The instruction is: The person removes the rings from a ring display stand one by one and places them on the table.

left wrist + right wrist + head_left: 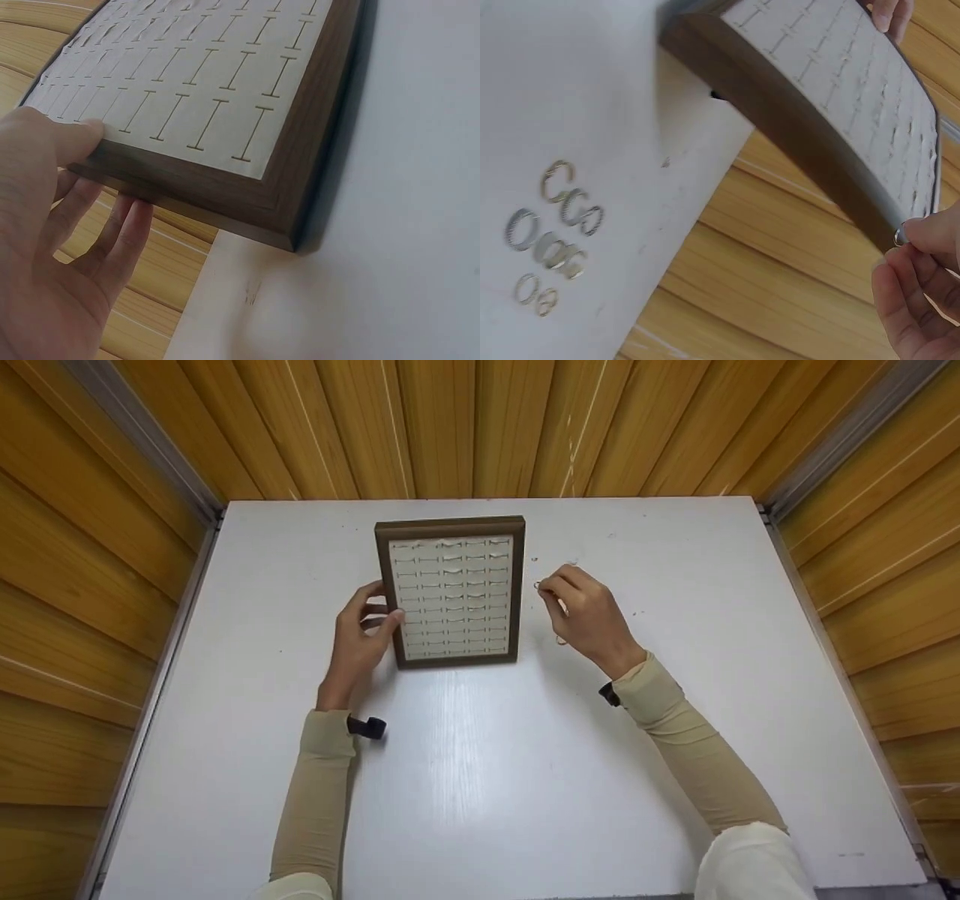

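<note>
A ring display board (454, 592) with a dark brown wooden frame and a white slotted pad stands tilted up on the white table. My left hand (361, 626) grips its left edge, thumb on the front and fingers behind, as the left wrist view (67, 217) also shows. Right of the board, my right hand (589, 611) pinches a small ring (900, 237) between thumb and fingertips, close to the frame's right side. The pad's slots are in rows, and some in the upper and middle rows bulge or gape. No ring shows clearly in the slots.
Several loose rings (555, 255), gold and silver, lie on the white table (480, 780); in the head view my right hand mostly hides them. Wood-patterned panels (442, 427) enclose the table at the back and both sides.
</note>
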A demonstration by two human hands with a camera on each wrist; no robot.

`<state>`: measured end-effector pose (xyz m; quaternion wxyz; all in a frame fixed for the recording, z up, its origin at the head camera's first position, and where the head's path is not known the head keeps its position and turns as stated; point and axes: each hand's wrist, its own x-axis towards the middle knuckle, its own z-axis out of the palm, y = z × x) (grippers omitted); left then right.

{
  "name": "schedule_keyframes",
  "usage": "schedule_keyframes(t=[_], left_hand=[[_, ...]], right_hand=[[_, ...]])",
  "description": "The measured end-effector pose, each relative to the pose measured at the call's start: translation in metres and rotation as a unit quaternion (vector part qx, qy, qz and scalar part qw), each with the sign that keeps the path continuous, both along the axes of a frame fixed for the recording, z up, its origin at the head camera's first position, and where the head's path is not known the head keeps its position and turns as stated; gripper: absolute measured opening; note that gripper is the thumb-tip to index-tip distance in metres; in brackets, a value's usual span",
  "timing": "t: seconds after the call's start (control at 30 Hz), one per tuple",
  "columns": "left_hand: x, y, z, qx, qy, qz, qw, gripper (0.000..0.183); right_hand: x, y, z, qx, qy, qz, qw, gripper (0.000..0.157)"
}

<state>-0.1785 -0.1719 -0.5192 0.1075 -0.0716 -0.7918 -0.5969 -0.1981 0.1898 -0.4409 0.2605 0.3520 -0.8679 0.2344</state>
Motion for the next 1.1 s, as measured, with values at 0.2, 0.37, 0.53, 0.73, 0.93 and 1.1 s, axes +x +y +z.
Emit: schedule_keyframes(t=[0.2,0.37,0.53,0.73,0.93,1.1], left_hand=[[-0.002,-0.002,-0.001,-0.001,0.009,-0.001,1.0000,0.052],[-0.001,-0.001,-0.002,-0.002,0.008,0.000,1.0000,0.052],[0.000,0.000,-0.002,-0.006,0.004,0.000,1.0000,0.053],[-0.001,-0.001,-0.001,-0.004,0.003,0.003,1.0000,0.051],[-0.001,-0.001,-0.001,-0.007,0.001,0.004,1.0000,0.051],[0.000,-0.001,-0.002,-0.010,0.001,0.004,0.9999,0.051]], right_hand=[[0.003,0.022,-0.013,0.006,-0.030,-0.020,0.999,0.006],[0.006,0.038,-0.025,0.009,-0.043,-0.028,0.999,0.006],[0.009,0.057,-0.037,0.009,-0.063,-0.039,0.997,0.008],[0.011,0.075,-0.048,0.012,-0.095,-0.055,0.994,0.007],[0.012,0.087,-0.062,0.015,-0.123,-0.066,0.990,0.006],[0.012,0.091,-0.070,0.037,-0.164,-0.079,0.983,0.004]])
